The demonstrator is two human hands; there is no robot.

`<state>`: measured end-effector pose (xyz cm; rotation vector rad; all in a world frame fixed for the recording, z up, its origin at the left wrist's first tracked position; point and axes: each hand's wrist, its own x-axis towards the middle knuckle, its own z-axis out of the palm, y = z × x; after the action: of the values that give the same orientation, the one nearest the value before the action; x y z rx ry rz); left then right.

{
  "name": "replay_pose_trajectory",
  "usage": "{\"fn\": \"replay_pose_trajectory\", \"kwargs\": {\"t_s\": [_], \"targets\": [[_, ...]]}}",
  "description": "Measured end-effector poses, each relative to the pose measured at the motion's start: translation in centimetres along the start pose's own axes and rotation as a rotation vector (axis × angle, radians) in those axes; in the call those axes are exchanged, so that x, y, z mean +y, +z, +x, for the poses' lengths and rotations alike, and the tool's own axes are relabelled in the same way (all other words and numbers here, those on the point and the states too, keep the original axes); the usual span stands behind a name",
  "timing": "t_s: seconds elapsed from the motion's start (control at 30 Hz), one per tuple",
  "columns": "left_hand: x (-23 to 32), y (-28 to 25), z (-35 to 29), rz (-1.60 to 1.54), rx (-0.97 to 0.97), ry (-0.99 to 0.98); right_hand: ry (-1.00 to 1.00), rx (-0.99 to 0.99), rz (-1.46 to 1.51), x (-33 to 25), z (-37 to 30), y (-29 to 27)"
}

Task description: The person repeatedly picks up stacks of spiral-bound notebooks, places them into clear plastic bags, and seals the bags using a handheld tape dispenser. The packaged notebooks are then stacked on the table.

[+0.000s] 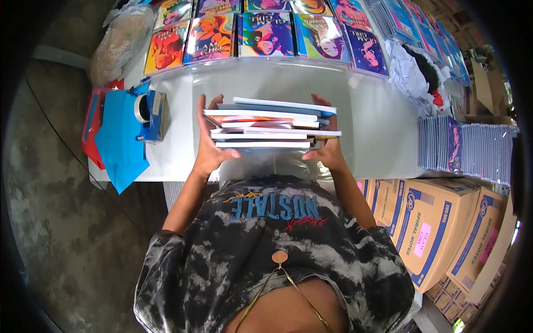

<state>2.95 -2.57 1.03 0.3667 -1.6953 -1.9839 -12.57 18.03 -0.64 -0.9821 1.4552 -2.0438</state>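
Clasped between my left hand (pixel 207 151) and right hand (pixel 332 152), palms spread wide at opposite ends: an uneven stack of notebooks (pixel 261 115), above the near side of the white table (pixel 383 127). Edges stagger; I'd judge even inward pressure best, squaring them without bending covers.

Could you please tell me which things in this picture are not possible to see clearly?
All in the head view:
Covers in the stack of notebooks: mostly hidden, because it is seen edge-on.
Some fingers of the left hand and right hand: hidden by this stack.
Farthest row of laid-out notebooks: cut off by the upper edge.
Contents of the cardboard cartons: hidden by their walls.
What the crumpled plastic wraps: obscured by its wrinkles.
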Motion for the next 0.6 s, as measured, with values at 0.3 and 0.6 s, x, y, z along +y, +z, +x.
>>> {"fn": "replay_pose_trajectory", "kwargs": {"t_s": [0.3,0.6], "targets": [[-4.3,2.7,0.4,-0.064,-0.016,0.030,-0.035,0.171,-0.117,2.8,-0.4,-0.3],[-7.3,3.2,0.6,-0.035,0.087,0.080,0.172,0.155,-0.009,8.4,-2.9,-1.9]]}}
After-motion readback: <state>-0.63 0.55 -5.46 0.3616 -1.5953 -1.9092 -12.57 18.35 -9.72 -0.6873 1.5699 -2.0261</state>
